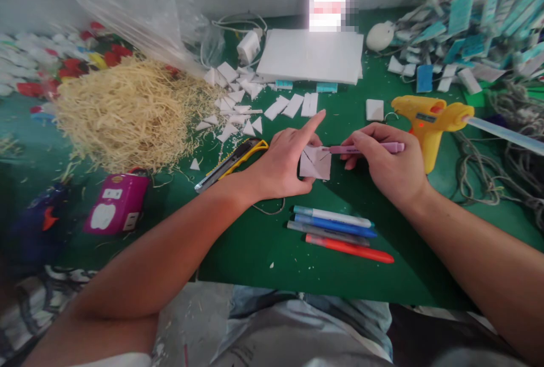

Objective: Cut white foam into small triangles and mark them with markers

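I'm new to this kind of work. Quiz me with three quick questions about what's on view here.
1. True or false: the left hand holds a small pale square.
2. The slim pen in the right hand is: A) green, B) pinkish purple, C) black.
3. Fill in the number: ____ loose pens lie on the green table, nearer the person than the hands.

Key: 1 true; 2 B; 3 four.

A craft workshop: glue gun [431,120], straw heap [127,112] and foam scraps [238,101] crowd 1 green workbench [255,248].
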Motion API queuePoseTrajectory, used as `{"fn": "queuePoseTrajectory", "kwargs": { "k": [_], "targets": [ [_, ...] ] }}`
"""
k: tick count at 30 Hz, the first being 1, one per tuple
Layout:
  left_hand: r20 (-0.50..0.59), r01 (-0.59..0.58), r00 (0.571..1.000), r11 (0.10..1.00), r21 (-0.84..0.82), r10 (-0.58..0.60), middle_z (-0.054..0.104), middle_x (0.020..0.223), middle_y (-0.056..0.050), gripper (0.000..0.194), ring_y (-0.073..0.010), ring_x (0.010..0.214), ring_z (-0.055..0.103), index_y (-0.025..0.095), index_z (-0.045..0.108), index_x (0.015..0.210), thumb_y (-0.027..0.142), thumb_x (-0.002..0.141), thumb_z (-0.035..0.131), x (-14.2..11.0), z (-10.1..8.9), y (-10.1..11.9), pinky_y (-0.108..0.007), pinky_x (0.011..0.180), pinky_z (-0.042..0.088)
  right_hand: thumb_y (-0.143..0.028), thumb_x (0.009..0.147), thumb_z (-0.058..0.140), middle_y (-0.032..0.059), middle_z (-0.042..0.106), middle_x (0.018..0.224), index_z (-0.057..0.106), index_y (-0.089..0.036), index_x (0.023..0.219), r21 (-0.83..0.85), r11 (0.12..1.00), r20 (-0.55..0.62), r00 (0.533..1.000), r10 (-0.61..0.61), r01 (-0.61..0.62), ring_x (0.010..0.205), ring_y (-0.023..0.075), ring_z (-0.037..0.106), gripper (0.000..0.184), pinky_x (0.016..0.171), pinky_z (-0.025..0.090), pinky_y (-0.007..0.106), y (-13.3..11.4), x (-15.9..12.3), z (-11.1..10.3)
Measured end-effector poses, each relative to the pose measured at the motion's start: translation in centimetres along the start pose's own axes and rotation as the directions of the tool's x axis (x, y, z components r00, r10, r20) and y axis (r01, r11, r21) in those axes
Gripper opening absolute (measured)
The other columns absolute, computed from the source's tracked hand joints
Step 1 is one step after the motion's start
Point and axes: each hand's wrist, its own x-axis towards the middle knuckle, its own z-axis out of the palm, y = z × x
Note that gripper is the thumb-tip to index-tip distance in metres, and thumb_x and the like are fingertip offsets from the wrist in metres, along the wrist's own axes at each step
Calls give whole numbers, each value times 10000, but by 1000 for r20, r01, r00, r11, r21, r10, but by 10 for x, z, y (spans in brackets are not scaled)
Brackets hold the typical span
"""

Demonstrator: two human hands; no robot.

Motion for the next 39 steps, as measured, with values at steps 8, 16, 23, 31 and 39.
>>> {"fn": "queuePoseTrajectory", "kwargs": {
  "k": [8,16,23,31,39],
  "targets": [
    [0,-5,1000,1000,-4,5,653,1364,-95,1108,-292,1226,614,309,93,1728,151,803,680,1,0,0,-505,1161,437,-285,901,779,4,712,580,719,-263,610,23,1000,13,1000,12,-13,453,146,608,298,444,500,282,1,0,-1],
    [-4,-20,1000,1000,-7,20,651,1361,-98,1074,-289,1226,612,294,113,1721,166,815,676,0,1,-2,-498,1154,438,-310,895,785,9,700,559,718,-256,604,17,1000,21,1000,18,-18,438,146,594,304,433,483,283,-1,1,-1],
    [9,-2,1000,1000,-4,2,654,1384,-95,1059,-289,1249,610,302,107,1724,171,839,674,0,0,-2,-490,1169,425,-347,897,812,7,708,576,717,-251,615,25,1000,9,1000,13,-13,439,141,605,313,429,489,274,1,2,-2],
    [-3,-15,1000,1000,-19,15,654,1376,-96,1055,-290,1249,613,291,135,1722,161,824,673,0,0,-2,-485,1169,427,-313,884,808,0,713,584,724,-260,620,46,999,-15,1000,6,-5,445,143,616,282,436,501,273,3,3,0],
    [9,-8,1000,1000,14,8,655,1375,-93,1054,-290,1248,612,295,126,1710,166,822,680,0,0,-3,-487,1169,414,-294,900,800,2,708,603,720,-247,631,30,999,-24,1000,11,-11,448,132,606,285,446,486,276,1,2,0]
  ]
}}
